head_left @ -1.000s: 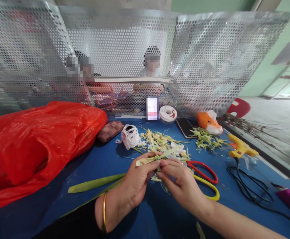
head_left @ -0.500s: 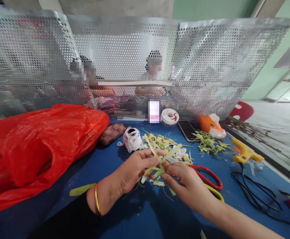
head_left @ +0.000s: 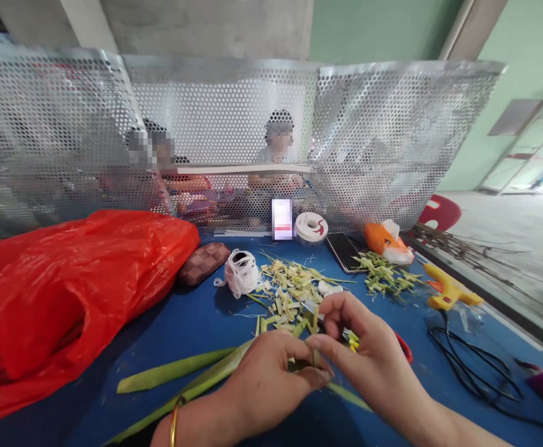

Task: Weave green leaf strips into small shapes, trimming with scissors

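Note:
My left hand, with a gold bangle at the wrist, is closed on a narrow green leaf strip. Thumb and fingers of my right hand pinch the same strip near its upper part, and the two hands almost touch. Most of the strip is hidden by my fingers. Beneath my left hand and wrist runs a long green leaf, with another leaf blade beside it. Scissors with a red handle lie behind my right hand, mostly covered by it.
Leaf clippings cover the blue table's middle, by a ball of white string. A red plastic bag and checkered pouch lie left. Rightward are a dark phone, ribbon spool, tissue pack and yellow glue gun.
My hands have moved lower and nearer to me, and my left hand has turned its back upward. More of the long leaves shows on the left. The view has tilted up slightly.

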`<state>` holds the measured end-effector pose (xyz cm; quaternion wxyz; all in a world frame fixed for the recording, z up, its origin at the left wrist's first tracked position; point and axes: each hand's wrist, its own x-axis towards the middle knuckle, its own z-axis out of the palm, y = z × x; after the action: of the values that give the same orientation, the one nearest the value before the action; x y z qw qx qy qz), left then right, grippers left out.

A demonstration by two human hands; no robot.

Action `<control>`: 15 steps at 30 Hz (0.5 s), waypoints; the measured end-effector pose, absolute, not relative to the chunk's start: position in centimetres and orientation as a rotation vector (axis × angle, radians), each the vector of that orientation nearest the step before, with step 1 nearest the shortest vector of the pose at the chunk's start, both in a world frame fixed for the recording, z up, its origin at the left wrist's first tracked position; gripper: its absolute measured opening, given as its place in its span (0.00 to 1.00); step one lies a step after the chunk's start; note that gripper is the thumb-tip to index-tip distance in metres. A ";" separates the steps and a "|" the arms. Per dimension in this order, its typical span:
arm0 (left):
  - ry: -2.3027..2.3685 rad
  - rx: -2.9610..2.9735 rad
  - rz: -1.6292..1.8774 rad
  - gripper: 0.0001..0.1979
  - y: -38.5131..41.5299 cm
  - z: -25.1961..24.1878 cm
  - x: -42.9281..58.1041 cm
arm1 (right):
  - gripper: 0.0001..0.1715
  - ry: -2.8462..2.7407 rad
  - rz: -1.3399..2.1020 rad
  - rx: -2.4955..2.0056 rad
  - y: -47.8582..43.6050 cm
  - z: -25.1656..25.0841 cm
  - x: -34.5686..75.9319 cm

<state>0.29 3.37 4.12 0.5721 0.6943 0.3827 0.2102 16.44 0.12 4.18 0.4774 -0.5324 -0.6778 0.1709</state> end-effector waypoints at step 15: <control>0.876 0.849 0.592 0.10 4.3 4.6 0.6 | 0.22 -2.279 -0.776 -0.800 -1.4 3.7 15.5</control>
<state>0.62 4.26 4.61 0.7789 0.3926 0.4053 0.2738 15.48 -1.42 3.71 0.2975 -0.3011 -0.8576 -0.2921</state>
